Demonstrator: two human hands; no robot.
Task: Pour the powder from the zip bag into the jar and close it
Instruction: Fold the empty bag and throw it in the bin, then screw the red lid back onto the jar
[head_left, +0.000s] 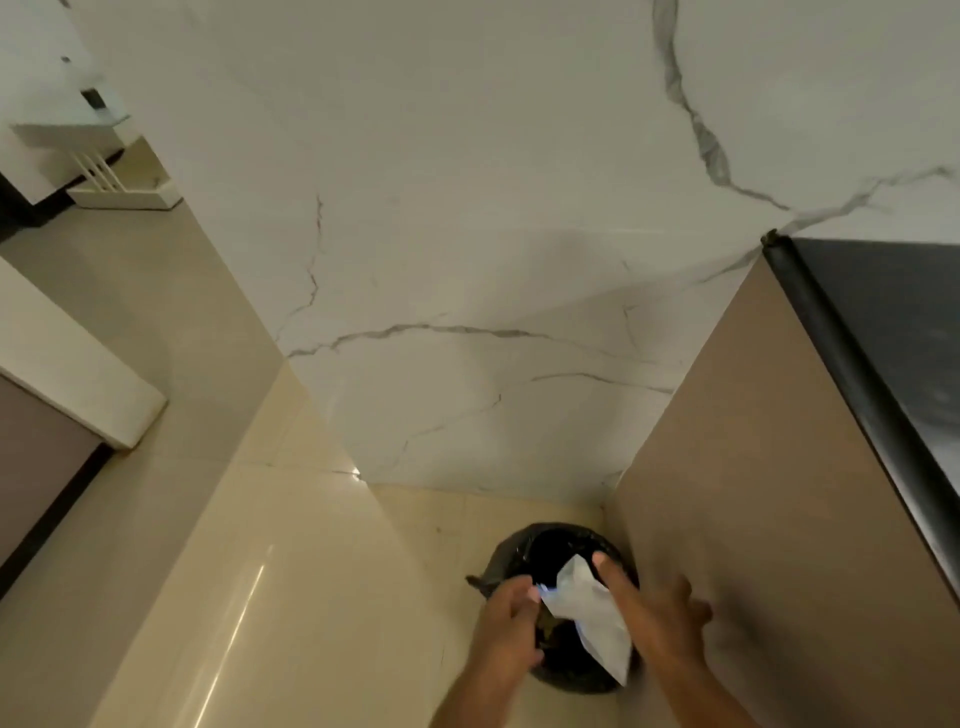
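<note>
A flat, pale zip bag (592, 621) hangs over the mouth of a bin lined with a black bag (558, 543) on the floor. My left hand (506, 629) pinches the bag's blue-striped zip edge at its left side. My right hand (654, 613) holds the bag's right side, with one finger stretched along its upper edge. No jar is in view.
A beige cabinet side (753, 493) with a dark countertop (893, 338) stands right beside the bin. A white marble wall (467, 208) rises behind it. Glossy cream floor tiles (260, 597) spread to the left. A white rack (119, 182) stands far left.
</note>
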